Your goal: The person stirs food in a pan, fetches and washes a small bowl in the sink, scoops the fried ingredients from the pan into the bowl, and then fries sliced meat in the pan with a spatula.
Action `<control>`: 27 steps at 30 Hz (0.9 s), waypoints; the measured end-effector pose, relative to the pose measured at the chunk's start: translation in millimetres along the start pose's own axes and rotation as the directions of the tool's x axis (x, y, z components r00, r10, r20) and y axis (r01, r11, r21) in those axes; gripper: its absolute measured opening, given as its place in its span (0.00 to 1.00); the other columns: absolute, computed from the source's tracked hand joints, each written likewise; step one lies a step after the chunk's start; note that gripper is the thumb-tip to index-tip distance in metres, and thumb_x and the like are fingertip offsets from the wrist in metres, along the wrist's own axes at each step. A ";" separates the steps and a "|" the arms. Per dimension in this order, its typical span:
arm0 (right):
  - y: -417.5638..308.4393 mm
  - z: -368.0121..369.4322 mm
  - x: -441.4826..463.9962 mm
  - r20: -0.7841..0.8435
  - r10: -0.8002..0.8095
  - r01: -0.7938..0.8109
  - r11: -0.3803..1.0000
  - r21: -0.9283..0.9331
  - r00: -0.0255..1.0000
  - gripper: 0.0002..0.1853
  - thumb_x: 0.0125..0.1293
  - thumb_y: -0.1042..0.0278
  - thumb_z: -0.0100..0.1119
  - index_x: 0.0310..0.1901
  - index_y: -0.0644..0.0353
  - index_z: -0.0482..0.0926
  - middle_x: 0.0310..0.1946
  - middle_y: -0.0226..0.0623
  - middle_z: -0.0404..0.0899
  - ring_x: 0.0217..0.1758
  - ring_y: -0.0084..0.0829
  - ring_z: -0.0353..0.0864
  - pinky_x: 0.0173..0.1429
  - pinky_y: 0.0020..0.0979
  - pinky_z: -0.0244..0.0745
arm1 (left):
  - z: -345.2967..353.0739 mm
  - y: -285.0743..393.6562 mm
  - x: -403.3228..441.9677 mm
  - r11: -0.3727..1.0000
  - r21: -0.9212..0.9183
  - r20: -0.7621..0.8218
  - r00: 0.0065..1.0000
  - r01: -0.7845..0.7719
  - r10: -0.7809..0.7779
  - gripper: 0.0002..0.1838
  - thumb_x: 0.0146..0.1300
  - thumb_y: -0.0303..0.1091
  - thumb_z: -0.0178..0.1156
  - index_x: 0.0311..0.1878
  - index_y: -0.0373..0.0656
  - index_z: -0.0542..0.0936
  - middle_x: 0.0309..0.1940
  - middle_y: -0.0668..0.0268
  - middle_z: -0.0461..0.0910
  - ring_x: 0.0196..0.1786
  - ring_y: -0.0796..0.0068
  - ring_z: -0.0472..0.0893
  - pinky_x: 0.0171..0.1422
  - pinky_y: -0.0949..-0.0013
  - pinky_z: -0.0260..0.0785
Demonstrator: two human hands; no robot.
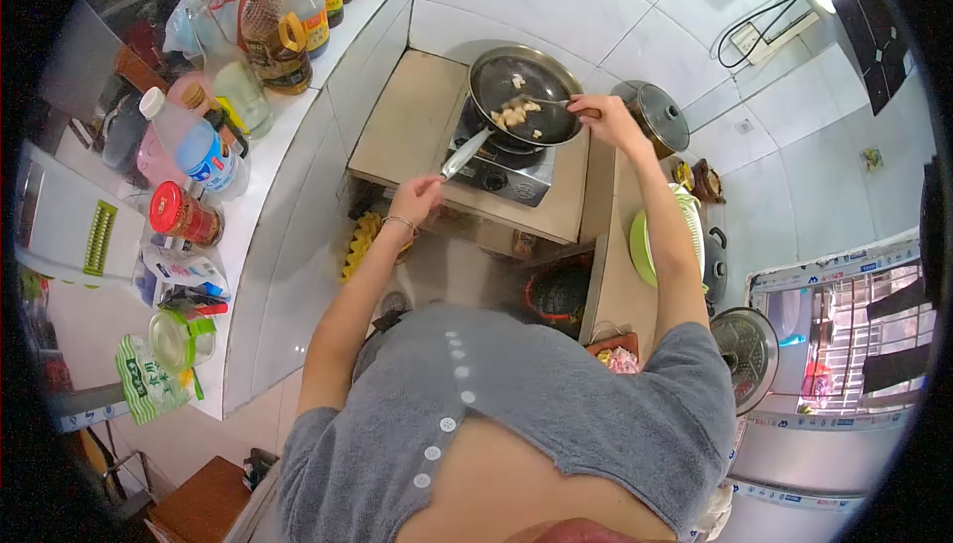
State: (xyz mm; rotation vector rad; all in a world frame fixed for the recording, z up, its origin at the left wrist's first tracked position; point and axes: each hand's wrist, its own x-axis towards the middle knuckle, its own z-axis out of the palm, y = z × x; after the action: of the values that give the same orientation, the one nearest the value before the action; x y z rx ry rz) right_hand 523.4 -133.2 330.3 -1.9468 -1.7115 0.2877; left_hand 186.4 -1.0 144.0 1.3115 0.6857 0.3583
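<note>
A frying pan (486, 74) sits on the gas stove (528, 178), with pale pieces of food (511, 117) in its lower half and a few smaller bits apart from them. My left hand (421, 198) is closed at the end of the pan's light handle (465, 154). My right hand (608, 119) grips the brown handle of a metal spatula (541, 102), reaching in over the right rim. The spatula's blade is among the food pieces and is partly hidden by them.
Several bottles, among them an oil bottle (275, 42), line the left ledge beside a red-lidded jar (185, 213). A lidded pot (659, 118) stands right of the pan. Nearer me are a green basin (643, 250) and chopped pink food (620, 360).
</note>
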 end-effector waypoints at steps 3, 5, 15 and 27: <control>-37.9 -26.4 -18.1 -0.028 0.029 -0.030 0.999 -0.032 0.999 0.14 0.48 0.86 0.57 0.39 0.64 0.80 0.42 0.44 0.81 0.35 0.34 0.82 0.42 0.28 0.74 | 7.4 1.5 12.4 0.991 -0.118 -0.123 0.991 -0.057 0.043 0.12 0.65 0.28 0.52 0.49 0.35 0.70 0.37 0.58 0.79 0.38 0.73 0.82 0.41 0.75 0.75; -58.2 -37.1 -26.8 -0.045 0.077 -0.080 0.995 -0.059 0.996 0.13 0.49 0.85 0.57 0.38 0.65 0.81 0.39 0.44 0.82 0.35 0.35 0.82 0.43 0.28 0.75 | 12.7 7.6 15.7 0.978 -0.200 -0.139 0.990 -0.055 0.027 0.10 0.64 0.26 0.52 0.47 0.34 0.69 0.36 0.56 0.79 0.38 0.71 0.82 0.40 0.75 0.75; -10.8 32.1 11.6 -0.224 0.129 -0.170 0.970 -0.175 0.966 0.14 0.51 0.81 0.56 0.40 0.60 0.80 0.30 0.44 0.81 0.34 0.43 0.80 0.41 0.33 0.74 | 10.6 0.2 25.7 0.966 -0.252 -0.050 0.996 0.060 -0.075 0.16 0.64 0.25 0.50 0.53 0.28 0.67 0.41 0.54 0.78 0.37 0.68 0.83 0.38 0.74 0.77; 7.3 9.9 14.1 -0.090 0.124 -0.136 0.982 -0.135 0.988 0.16 0.50 0.82 0.59 0.42 0.59 0.81 0.32 0.48 0.81 0.34 0.34 0.83 0.39 0.31 0.75 | 12.7 10.3 13.8 0.966 -0.242 -0.003 0.995 0.092 -0.095 0.15 0.68 0.31 0.47 0.48 0.27 0.72 0.40 0.54 0.80 0.39 0.67 0.83 0.38 0.75 0.77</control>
State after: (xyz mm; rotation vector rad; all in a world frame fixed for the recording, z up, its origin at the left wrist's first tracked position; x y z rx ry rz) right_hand 527.3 -117.6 320.8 -2.1468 -1.5935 0.1354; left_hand 206.3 0.2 151.7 1.0430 0.6906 0.3628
